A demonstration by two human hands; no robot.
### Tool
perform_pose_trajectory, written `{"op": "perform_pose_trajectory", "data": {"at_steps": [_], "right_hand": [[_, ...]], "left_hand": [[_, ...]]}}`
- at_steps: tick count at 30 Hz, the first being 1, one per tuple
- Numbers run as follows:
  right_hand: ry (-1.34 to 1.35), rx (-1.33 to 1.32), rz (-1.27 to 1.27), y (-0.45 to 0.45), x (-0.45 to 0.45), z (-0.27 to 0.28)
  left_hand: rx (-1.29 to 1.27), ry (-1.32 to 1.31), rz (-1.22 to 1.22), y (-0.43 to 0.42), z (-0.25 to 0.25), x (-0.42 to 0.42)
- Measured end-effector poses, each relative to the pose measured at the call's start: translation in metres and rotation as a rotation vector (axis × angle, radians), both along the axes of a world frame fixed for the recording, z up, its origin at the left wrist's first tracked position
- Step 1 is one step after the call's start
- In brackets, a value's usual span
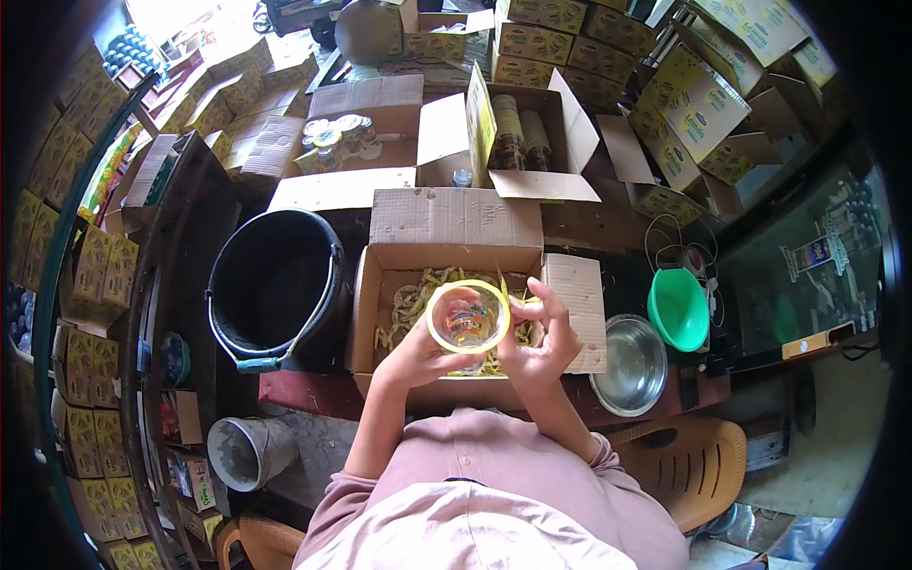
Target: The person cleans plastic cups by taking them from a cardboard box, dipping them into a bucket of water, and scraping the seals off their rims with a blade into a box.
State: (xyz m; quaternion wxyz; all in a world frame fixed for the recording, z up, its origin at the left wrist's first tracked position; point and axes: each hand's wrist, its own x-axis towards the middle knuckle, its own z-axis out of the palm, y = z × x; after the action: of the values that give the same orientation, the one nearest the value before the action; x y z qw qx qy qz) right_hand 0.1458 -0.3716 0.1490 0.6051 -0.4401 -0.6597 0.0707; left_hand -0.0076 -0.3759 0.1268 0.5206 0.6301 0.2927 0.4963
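Note:
A clear plastic cup [467, 317] with a yellow rim is held up in front of my chest, its mouth towards the camera. My left hand [423, 353] is wrapped round the cup's left side and underside. At the cup's right edge, my right hand [540, 334] is closed in a pinch on a thin yellow strip [503, 282]. Both hands are over an open cardboard box [456, 218] that holds many yellow and pale strips [408, 302].
Left of the box is a black bucket [275, 283]; a grey bucket [249, 454] stands lower. A steel bowl [629, 366] and a green bowl [678, 309] lie right. Behind are open cartons with lidded cups [328, 138] and stacked cups [507, 133]. An orange chair [684, 465] is lower right.

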Motion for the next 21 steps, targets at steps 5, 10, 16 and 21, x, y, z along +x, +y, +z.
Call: {"op": "perform_pose_trajectory", "data": {"at_steps": [5, 10, 16, 21], "right_hand": [[0.185, -0.1, 0.1, 0.001, 0.004, 0.004], [0.174, -0.048, 0.086, -0.005, 0.003, -0.002], [0.096, -0.04, 0.084, -0.01, 0.0, -0.006], [0.074, -0.001, 0.035, -0.009, -0.002, -0.007]], "left_hand": [[-0.105, -0.105, 0.0, 0.002, -0.002, -0.001], [-0.09, -0.25, -0.005, 0.004, -0.011, 0.004], [-0.063, -0.26, 0.038, 0.0, -0.005, 0.01], [-0.052, -0.204, 0.064, 0.0, -0.008, 0.013]]}}
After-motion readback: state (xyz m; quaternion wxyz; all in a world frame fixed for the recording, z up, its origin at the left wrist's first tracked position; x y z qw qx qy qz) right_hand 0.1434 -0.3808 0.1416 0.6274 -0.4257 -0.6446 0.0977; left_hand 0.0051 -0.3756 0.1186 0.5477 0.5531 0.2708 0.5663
